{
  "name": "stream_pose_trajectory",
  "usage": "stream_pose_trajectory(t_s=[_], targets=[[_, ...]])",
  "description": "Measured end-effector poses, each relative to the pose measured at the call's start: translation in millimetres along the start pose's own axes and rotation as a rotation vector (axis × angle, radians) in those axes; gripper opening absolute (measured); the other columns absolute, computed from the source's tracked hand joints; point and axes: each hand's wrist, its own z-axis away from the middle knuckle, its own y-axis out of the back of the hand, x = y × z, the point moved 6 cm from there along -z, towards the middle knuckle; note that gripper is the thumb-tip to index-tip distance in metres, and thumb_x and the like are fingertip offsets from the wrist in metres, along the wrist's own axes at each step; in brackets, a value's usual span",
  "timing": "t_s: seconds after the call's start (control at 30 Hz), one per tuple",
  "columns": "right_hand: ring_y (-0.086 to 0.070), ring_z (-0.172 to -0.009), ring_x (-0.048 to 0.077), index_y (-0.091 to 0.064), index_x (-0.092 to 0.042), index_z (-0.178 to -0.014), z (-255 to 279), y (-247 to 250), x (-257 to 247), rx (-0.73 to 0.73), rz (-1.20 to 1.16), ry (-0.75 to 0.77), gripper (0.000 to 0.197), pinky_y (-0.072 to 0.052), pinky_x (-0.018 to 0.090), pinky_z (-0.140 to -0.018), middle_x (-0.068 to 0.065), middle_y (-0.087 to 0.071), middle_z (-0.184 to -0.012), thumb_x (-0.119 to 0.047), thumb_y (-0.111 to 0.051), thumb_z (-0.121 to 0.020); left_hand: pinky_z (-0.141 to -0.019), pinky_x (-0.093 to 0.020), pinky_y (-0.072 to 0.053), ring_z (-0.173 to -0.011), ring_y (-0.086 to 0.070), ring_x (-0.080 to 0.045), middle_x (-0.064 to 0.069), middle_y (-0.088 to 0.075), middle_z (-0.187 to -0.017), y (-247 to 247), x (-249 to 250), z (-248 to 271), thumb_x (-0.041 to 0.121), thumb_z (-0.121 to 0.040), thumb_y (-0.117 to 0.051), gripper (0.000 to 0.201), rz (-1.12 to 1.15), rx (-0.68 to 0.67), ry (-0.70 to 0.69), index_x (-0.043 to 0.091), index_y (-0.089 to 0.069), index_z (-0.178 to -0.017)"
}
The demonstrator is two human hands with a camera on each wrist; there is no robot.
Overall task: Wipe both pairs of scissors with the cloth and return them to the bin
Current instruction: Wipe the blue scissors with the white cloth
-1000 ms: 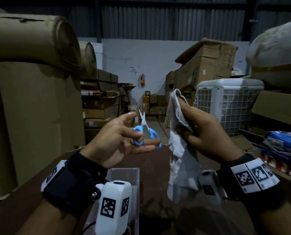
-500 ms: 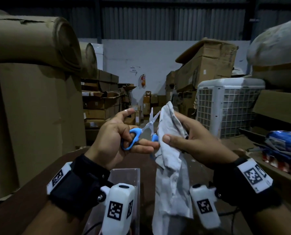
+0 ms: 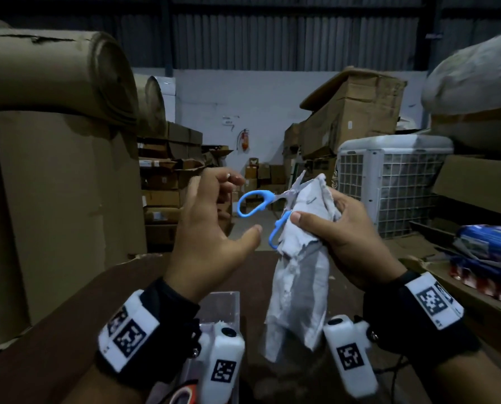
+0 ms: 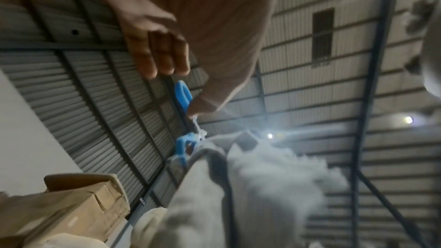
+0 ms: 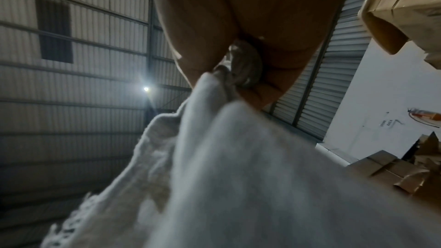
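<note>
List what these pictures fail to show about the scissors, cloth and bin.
- Blades of the blue scissors: head view, wrapped in the cloth that the right hand grips; only a tip shows.
- Inside of the clear bin: head view, covered by the left hand's wrist and its camera.
- Second pair of scissors: in no view.
- Right fingertips: right wrist view, blurred and buried in cloth.

A warehouse: stacked cardboard boxes (image 3: 351,112), corrugated metal walls (image 3: 272,36)
</note>
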Motion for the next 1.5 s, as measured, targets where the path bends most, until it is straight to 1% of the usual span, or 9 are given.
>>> stream_pose_trajectory(t_s=[0.17, 0.33, 0.53, 0.7, 0.83, 0.93, 1.2, 1.37, 1.5], targets=[[-0.074, -0.091, 0.021, -0.066, -0.006, -0.108, 3.9, -3.6, -5.1, 0.060, -0.007, 0.022, 0.025, -0.061, 0.031, -0.077, 0.007, -0.077, -0.099, 0.003, -0.071, -0.085, -0.078, -0.041, -0.051, -0.095, -0.058, -0.025, 0.032, -0.046, -0.101, -7.7, 15.8, 8.9, 0.015, -0.068, -0.083, 0.076, -0.217, 0.044, -0.202, 0.030, -0.042, -0.130], [-0.074, -0.094, 0.025, -0.066, -0.006, -0.108, 6.9, -4.2, -12.9, 0.092, 0.020, 0.065, 0.025, -0.061, 0.033, -0.079, 0.010, -0.076, -0.101, 0.002, -0.072, -0.085, -0.083, -0.043, -0.051, -0.103, -0.060, -0.025, 0.042, -0.043, -0.111, -8.3, 18.1, 10.7, 0.031, -0.071, -0.086, 0.085, -0.249, 0.045, -0.224, 0.034, -0.037, -0.141], [-0.075, -0.089, 0.018, -0.066, -0.010, -0.107, 10.5, -13.4, -14.0, 0.054, 0.027, 0.051, 0.026, -0.058, 0.025, -0.072, 0.004, -0.077, -0.097, 0.002, -0.072, -0.085, -0.088, -0.041, -0.058, -0.111, -0.063, -0.011, 0.041, -0.041, -0.107, -11.5, 11.3, 15.4, 0.051, -0.070, -0.087, 0.104, -0.267, 0.062, -0.052, 0.038, -0.024, -0.152], [-0.074, -0.093, 0.020, -0.063, -0.006, -0.116, 12.3, -20.7, -9.8, 0.012, 0.011, 0.018, 0.031, -0.059, 0.028, -0.076, 0.005, -0.076, -0.101, -0.001, -0.072, -0.086, -0.068, -0.010, -0.056, -0.082, -0.069, 0.006, 0.027, -0.057, -0.102, -11.6, 0.9, 13.2, 0.043, -0.069, -0.089, 0.109, -0.098, 0.014, 0.082, 0.042, -0.017, -0.151], [-0.072, -0.103, 0.015, -0.057, -0.015, -0.130, 12.3, -23.6, -10.3, -0.093, -0.022, -0.030, 0.050, -0.058, 0.026, -0.081, -0.003, -0.074, -0.113, -0.003, -0.073, -0.084, -0.059, -0.014, -0.056, -0.063, -0.065, -0.005, 0.009, -0.064, -0.094, -5.7, -5.7, 8.3, 0.038, -0.063, -0.093, 0.115, -0.067, -0.026, 0.140, 0.040, -0.018, -0.150], [-0.071, -0.104, 0.014, -0.060, -0.024, -0.123, 11.6, -23.0, -14.8, -0.160, -0.062, -0.058, 0.047, -0.058, 0.023, -0.079, -0.005, -0.074, -0.113, -0.004, -0.071, -0.082, -0.061, -0.020, -0.059, -0.062, -0.064, -0.003, 0.008, -0.063, -0.090, 1.7, -9.9, 6.1, 0.039, -0.060, -0.093, 0.118, -0.087, -0.033, 0.172, 0.042, -0.016, -0.149], [-0.072, -0.099, 0.029, -0.064, -0.006, -0.121, 13.7, -23.6, -6.1, -0.281, -0.245, -0.224, 0.039, -0.060, 0.034, -0.079, 0.017, -0.072, -0.113, -0.007, -0.064, -0.082, -0.066, -0.016, -0.054, -0.069, -0.063, 0.001, 0.014, -0.056, -0.084, 3.4, -6.5, 4.6, 0.033, -0.061, -0.092, 0.127, -0.271, -0.137, 0.146, 0.046, -0.003, -0.151], [-0.070, -0.101, 0.031, -0.066, -0.004, -0.118, 14.4, -26.0, -1.8, -0.325, -0.254, -0.261, 0.035, -0.059, 0.038, -0.088, 0.018, -0.071, -0.113, -0.006, -0.064, -0.083, -0.063, -0.006, -0.048, -0.066, -0.065, -0.002, 0.011, -0.059, -0.083, 4.0, -5.0, 4.5, 0.024, -0.059, -0.092, 0.132, -0.305, -0.131, 0.134, 0.041, -0.003, -0.155], [-0.072, -0.093, 0.024, -0.067, -0.003, -0.116, 15.6, -29.3, -1.0, -0.370, -0.358, -0.308, 0.032, -0.060, 0.032, -0.082, 0.014, -0.073, -0.105, -0.011, -0.059, -0.086, -0.068, -0.014, -0.054, -0.070, -0.064, -0.002, 0.011, -0.061, -0.087, 4.4, -7.5, 5.1, 0.018, -0.059, -0.091, 0.137, -0.326, -0.139, 0.170, 0.046, 0.003, -0.155]])
